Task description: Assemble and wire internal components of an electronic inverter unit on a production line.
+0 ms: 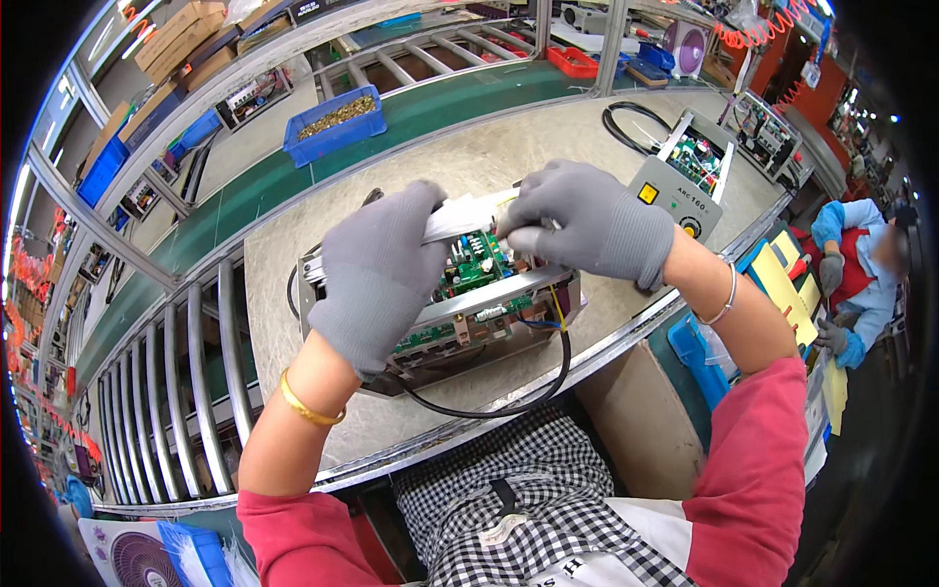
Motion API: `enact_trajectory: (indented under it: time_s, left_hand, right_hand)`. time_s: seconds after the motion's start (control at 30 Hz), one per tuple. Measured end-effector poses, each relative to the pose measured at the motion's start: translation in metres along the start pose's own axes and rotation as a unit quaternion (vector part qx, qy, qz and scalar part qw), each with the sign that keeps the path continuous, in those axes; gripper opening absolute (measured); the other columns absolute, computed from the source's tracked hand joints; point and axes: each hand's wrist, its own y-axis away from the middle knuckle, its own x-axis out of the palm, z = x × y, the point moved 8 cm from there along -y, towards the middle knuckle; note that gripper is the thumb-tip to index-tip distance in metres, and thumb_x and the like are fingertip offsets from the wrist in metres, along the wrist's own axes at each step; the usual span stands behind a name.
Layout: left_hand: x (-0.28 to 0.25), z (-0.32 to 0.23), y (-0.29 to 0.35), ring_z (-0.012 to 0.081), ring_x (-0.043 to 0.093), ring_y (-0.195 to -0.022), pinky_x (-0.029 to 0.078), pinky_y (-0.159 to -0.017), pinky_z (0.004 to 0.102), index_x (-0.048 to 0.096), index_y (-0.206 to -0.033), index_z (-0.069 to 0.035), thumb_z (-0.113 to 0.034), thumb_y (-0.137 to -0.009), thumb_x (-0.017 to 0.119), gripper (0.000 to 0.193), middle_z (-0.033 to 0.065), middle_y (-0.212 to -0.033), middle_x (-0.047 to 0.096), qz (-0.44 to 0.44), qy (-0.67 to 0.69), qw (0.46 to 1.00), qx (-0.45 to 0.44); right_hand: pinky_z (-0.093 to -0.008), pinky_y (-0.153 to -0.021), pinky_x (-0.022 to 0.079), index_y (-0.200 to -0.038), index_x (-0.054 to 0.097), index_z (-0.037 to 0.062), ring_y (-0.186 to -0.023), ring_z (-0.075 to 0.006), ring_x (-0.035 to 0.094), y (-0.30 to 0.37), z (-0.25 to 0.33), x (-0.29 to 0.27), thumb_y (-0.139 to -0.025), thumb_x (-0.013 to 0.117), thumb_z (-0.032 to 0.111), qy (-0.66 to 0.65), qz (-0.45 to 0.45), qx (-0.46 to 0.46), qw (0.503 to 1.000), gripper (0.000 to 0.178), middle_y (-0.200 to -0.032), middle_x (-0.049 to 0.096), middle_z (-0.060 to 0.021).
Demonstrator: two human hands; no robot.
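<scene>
An open electronic unit with a metal frame (489,296) and a green circuit board (476,262) sits on the worktable in front of me. My left hand (383,264), in a grey glove, is closed round a bundle of white strips (462,217) that look like cable ties, above the board's far left part. The gloved fingers of my right hand (584,220) are pinched together over the right end of the unit; what they hold is hidden. A black cable (509,413) loops from the unit along its near side.
A similar unit with a grey front panel (675,203) stands at the right. Beyond the table, a blue bin (335,125) holds small brass-coloured parts. Metal rollers (196,362) run at the left. A co-worker (856,269) is at the far right.
</scene>
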Motion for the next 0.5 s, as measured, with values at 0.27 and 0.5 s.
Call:
enact_trajectory:
  time_s: [0.27, 0.5]
  left_hand:
    - [-0.007, 0.025, 0.033, 0.033, 0.066, -0.075, 0.051, -0.067, 0.0409, 0.066, -0.098, -0.011, -0.007, -0.075, 0.062, 0.023, 0.0136, -0.08, 0.066, -0.01, -0.036, 0.999, -0.032]
    - [0.002, 0.03, 0.04, 0.0313, 0.066, -0.075, 0.052, -0.068, 0.0386, 0.067, -0.101, -0.011, -0.005, -0.073, 0.063, 0.028, 0.0127, -0.082, 0.068, -0.015, -0.022, 1.0, -0.012]
  right_hand:
    - [-0.0417, -0.077, 0.051, -0.082, 0.076, 0.0118, -0.084, -0.0292, 0.066, -0.019, -0.01, 0.034, -0.082, 0.065, 0.03, 0.312, 0.14, -0.001, 0.94, 0.022, -0.08, 0.07, -0.01]
    - [-0.0384, -0.08, 0.049, -0.078, 0.075, 0.0116, -0.086, -0.0252, 0.063, -0.018, -0.014, 0.036, -0.081, 0.067, 0.032, 0.304, 0.126, 0.008, 0.944, 0.022, -0.079, 0.067, -0.0054]
